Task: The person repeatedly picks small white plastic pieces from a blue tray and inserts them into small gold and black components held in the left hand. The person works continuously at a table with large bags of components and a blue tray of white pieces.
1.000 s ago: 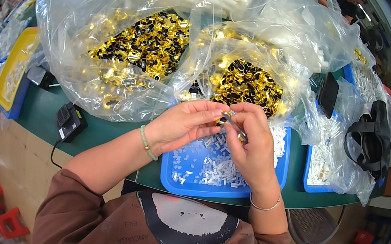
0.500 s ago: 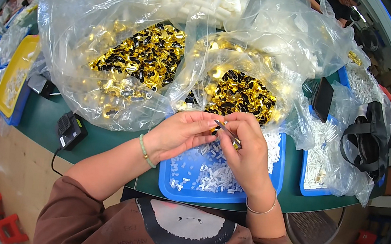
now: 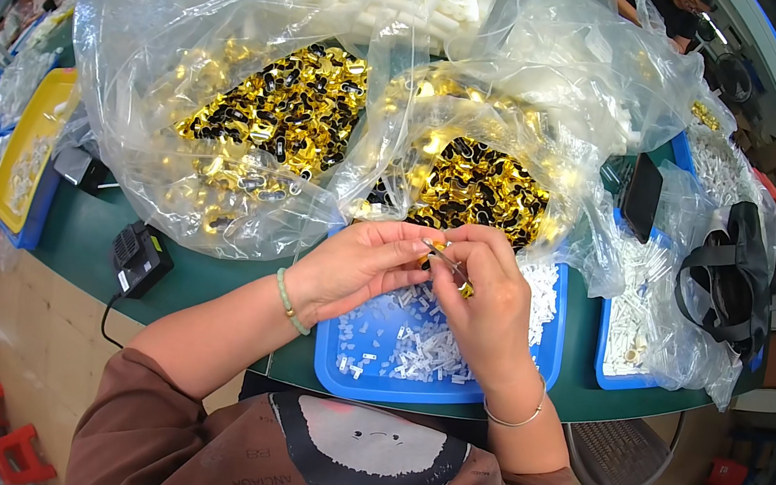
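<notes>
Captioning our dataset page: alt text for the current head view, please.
A person's left hand and right hand meet at the fingertips over a blue tray of small white pieces, the right holding a thin dark piece. Beyond, clear plastic bags of gold-and-black parts rest on a green table.

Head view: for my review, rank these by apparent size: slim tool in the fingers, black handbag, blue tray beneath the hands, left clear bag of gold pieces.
Largest to smallest:
1. left clear bag
2. blue tray, partly covered
3. black handbag
4. slim tool, partly hidden
</notes>
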### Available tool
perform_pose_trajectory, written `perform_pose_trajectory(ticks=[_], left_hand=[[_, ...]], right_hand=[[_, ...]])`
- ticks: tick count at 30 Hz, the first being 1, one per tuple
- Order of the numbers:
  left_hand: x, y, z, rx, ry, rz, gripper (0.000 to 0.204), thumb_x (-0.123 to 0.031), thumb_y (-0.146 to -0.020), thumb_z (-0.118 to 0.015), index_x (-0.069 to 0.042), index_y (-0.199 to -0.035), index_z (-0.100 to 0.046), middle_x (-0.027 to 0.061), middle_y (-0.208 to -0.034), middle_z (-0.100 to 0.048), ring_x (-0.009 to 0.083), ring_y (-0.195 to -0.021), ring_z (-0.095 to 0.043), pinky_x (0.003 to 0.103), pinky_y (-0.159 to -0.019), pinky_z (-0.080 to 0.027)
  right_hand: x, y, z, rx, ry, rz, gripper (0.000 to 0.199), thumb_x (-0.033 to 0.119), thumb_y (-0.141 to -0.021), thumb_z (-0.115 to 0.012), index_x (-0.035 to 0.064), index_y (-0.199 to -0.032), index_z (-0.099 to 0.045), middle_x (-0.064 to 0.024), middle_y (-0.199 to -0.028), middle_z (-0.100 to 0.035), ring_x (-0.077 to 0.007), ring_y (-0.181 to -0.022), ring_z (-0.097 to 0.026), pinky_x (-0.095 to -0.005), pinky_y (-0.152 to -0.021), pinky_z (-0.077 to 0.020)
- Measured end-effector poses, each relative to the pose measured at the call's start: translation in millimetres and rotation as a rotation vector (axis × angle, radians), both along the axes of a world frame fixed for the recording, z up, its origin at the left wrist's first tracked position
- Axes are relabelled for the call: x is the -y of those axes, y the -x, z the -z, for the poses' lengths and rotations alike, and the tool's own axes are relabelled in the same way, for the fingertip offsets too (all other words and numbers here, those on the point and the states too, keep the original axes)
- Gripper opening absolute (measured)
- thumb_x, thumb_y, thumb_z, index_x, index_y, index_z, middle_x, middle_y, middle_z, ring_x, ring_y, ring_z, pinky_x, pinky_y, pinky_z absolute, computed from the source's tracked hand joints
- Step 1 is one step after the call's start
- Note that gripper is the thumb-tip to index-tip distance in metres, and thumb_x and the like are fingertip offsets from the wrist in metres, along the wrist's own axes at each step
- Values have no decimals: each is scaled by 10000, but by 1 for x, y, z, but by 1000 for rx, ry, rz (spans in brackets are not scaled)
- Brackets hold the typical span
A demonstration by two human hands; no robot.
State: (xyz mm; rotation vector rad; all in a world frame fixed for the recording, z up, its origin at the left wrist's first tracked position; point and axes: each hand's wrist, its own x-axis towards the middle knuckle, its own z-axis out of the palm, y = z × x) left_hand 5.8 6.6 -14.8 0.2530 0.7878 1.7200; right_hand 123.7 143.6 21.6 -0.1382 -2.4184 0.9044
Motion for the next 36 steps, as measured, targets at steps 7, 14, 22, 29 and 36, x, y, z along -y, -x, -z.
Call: perform_pose_trajectory(ticks=[7,14,22,29,36], left_hand=[[1,2,1,27,-4,11,270,-125,-979,-531,-2,-1216,-570,61,-1131,-618,106,-985,-607,234,-877,-527],[1,5,7,70,-17,23,259,-111,-983,-516,13,-1204,-571,70,-1118,-621,107,-967,-615,223,-856,-532],[2,5,2,89,-16,15,268,-85,-981,-499,30,-1219,-543,75,-1116,-613,108,-980,-615,225,-865,-536],[1,4,3,58,3,19,265,-81,-978,-500,22,-1218,-545,73,-1123,-609,112,-991,-613,239,-879,-535],[2,3,5,65,2,16,263,-94,-977,-510,13,-1213,-555,67,-1114,-613,115,-995,-612,249,-894,-527]], right_hand=[[-3,1,1,-9,46,-46,175,-19,-761,-696,18,-874,-567,-119,-993,-607,-249,-689,-648,-317,-587,-535],[-4,1,0,-26,108,-54,167,-32,-773,-674,7,-885,-558,-145,-977,-598,-282,-736,-639,-340,-614,-531],[-3,0,-2,-13,26,-82,162,-20,-769,-686,14,-878,-571,-127,-989,-601,-275,-717,-635,-338,-610,-517],[-2,-1,-1,7,61,-66,188,-17,-756,-702,20,-873,-559,-116,-990,-599,-245,-698,-649,-318,-601,-528],[-1,0,0,-1,28,-47,193,-2,-755,-710,24,-865,-553,-109,-986,-604,-230,-671,-654,-306,-586,-540]])
